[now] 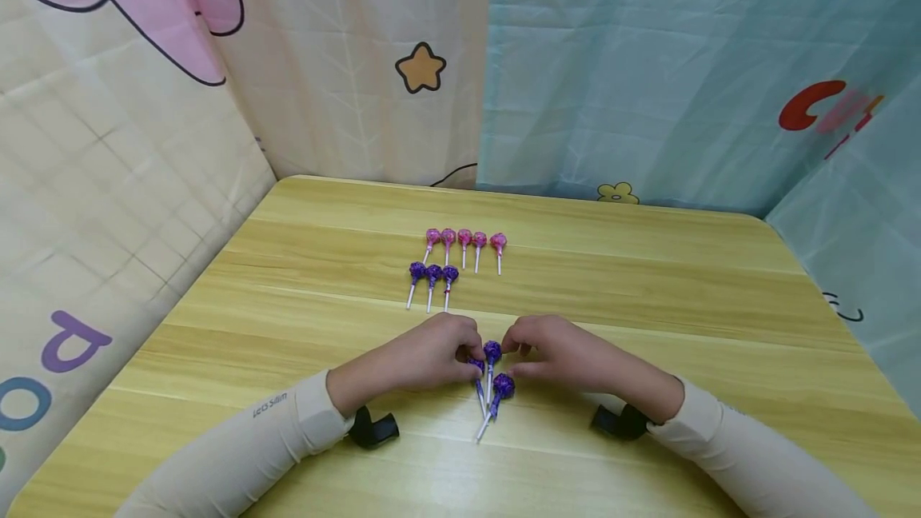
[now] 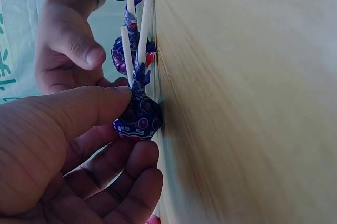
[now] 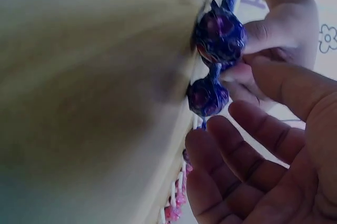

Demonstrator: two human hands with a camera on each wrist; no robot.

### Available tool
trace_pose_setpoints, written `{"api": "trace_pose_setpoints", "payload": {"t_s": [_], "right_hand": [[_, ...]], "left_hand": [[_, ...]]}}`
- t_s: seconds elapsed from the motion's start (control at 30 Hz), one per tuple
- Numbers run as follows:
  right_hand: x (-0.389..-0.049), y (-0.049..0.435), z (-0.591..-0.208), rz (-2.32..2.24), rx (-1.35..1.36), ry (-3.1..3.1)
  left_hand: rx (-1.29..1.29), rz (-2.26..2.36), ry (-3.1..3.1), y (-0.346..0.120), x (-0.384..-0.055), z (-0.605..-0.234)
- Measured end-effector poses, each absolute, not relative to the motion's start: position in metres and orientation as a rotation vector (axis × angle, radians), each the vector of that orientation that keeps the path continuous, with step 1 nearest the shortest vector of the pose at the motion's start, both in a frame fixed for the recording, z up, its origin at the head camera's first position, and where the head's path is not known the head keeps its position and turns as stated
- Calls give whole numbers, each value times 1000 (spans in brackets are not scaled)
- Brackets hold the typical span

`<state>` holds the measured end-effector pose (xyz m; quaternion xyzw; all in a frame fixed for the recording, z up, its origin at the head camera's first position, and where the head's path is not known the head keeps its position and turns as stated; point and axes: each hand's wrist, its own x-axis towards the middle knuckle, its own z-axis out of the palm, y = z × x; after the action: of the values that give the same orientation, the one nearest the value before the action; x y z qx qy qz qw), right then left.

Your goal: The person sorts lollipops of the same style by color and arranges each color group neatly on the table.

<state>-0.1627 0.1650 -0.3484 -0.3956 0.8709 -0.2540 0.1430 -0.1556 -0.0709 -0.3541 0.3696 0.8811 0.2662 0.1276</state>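
Three purple-wrapped lollipops with white sticks lie close together near the table's middle. My left hand [image 1: 432, 352] pinches the leftmost purple lollipop [image 2: 139, 116] between thumb and fingers, near its wrapped head. Just right of it lies the middle purple lollipop [image 1: 492, 352]. The nearest purple lollipop [image 1: 504, 386] lies slanted, its stick pointing toward the front left and crossing near the other sticks. My right hand [image 1: 568, 354] hovers beside the middle lollipop with loosely bent fingers; in the right wrist view nothing sits between its thumb and fingers [image 3: 216, 155].
Farther back, several pink lollipops [image 1: 465, 238] form a row on the wooden table [image 1: 647, 278]. Three purple lollipops [image 1: 434, 272] make a shorter row before them. Printed curtains [image 1: 612, 62] hang behind the table. Black wrist devices [image 1: 374, 428] sit under both sleeves.
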Motion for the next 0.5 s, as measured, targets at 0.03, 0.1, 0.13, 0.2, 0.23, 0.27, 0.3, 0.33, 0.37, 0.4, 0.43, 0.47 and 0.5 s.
{"api": "trace_pose_setpoints", "payload": {"t_s": [0.03,0.1,0.13,0.2,0.23,0.27,0.3,0.33,0.37,0.4,0.43,0.47,0.5], "right_hand": [[-162,164,-349,-736,-1148,2499],[-160,164,-350,-732,-1161,2481],[-159,164,-350,-732,-1156,2473],[-158,163,-350,-731,-1147,2468],[-157,163,-350,-736,-1142,2464],[-157,163,-351,-740,-1139,2459],[-157,163,-351,-745,-1139,2452],[-156,162,-351,-748,-1132,2445],[-156,162,-352,-751,-1134,2437],[-156,161,-352,-753,-1135,2428],[-155,161,-352,-755,-1138,2419],[-155,160,-352,-757,-1143,2412],[-155,159,-352,-762,-1148,2405]], "left_hand": [[1076,774,2564,-71,-156,-354],[1082,775,2566,-71,-156,-354],[1081,774,2567,-71,-156,-354],[1083,774,2567,-71,-156,-355],[1082,773,2567,-70,-156,-355],[1082,773,2567,-70,-156,-355],[1081,774,2566,-71,-157,-355],[1078,774,2566,-71,-157,-355],[1077,775,2565,-71,-157,-355],[1079,777,2564,-71,-157,-356],[1079,780,2563,-71,-157,-356],[1079,781,2562,-71,-157,-356],[1081,782,2561,-71,-157,-356]]}}
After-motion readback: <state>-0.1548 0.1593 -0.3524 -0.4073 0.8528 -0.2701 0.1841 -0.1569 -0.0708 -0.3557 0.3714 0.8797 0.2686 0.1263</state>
